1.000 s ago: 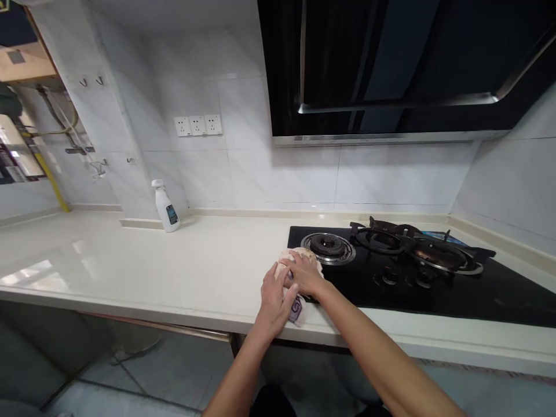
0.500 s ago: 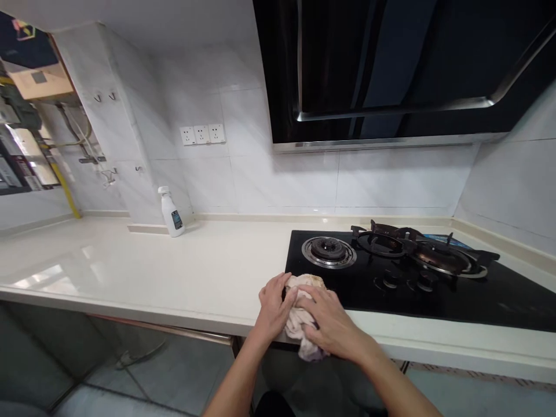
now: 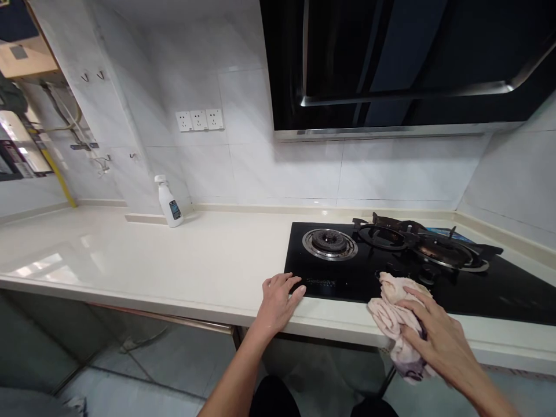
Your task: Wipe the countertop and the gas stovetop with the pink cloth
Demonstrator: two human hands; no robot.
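Note:
A crumpled pale pink cloth [image 3: 393,315] is gripped in my right hand [image 3: 443,333], over the front edge of the black gas hob [image 3: 351,284]. Part of the cloth hangs below the counter edge. My left hand [image 3: 278,301] rests at the hob's front left corner on the white countertop [image 3: 208,272], fingers apart and holding nothing. Behind my hands lies the left burner [image 3: 330,243], without a pan support on it. A control knob [image 3: 428,273] shows just behind the cloth; another knob is partly covered by it.
Dark pan supports [image 3: 391,234] are piled around the right burner. A white spray bottle [image 3: 168,202] stands at the back left by the wall. Above the hob hangs a black range hood [image 3: 391,63]. Wall sockets [image 3: 198,120] are at the left.
My right hand has moved right along the hob's front edge with the cloth. My left hand has let go of the cloth and stayed at the corner. The view has tilted slightly down.

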